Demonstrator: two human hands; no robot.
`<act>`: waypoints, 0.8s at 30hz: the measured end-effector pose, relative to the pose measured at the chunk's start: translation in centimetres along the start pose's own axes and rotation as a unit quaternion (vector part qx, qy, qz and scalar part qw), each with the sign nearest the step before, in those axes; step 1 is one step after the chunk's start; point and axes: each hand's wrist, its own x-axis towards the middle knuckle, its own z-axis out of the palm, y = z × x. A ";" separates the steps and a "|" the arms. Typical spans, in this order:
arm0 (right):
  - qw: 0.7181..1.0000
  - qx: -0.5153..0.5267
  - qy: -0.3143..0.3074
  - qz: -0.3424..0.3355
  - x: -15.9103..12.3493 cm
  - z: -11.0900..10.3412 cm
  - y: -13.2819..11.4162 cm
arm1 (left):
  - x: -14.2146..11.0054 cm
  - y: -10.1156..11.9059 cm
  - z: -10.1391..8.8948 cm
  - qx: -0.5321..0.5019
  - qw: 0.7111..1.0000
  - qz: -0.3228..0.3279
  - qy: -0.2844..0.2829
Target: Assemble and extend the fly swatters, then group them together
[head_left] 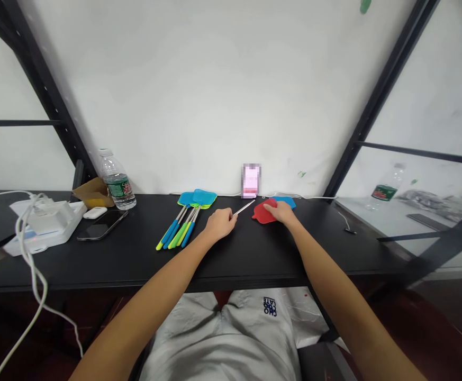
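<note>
My left hand (220,223) is closed around a thin metal rod (245,207), whose bare tip points up and to the right above the black desk. Whatever part of the rod lies inside the fist is hidden. My right hand (282,210) grips a red fly swatter head (263,212) by its right side, with a small tab on the head facing left. Rod and red head are apart. Partly behind the right hand lies a blue fly swatter head (288,201). Left of my left hand, several blue and green fly swatters (187,222) lie fanned together.
A phone (250,181) with a blurred screen leans on the wall. On the left are a water bottle (117,182), a cardboard box (94,192), a dark phone (102,225), a white case (94,212) and a power strip (52,225) with cables. A short cable (349,229) lies right.
</note>
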 end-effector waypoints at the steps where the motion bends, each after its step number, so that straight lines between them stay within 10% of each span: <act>1: 1.000 -0.003 0.026 -0.002 0.0 -0.3 0.0 | 0.0 0.0 0.0 0.000 1.000 0.001 0.000; 8: 0.987 -0.017 0.161 -0.007 0.5 -1.8 0.1 | -0.2 0.4 -0.4 -0.004 0.999 0.030 -0.011; 24: 0.986 -0.021 0.163 -0.014 1.1 -1.4 1.1 | -0.4 0.5 -0.9 -0.020 0.996 0.073 -0.039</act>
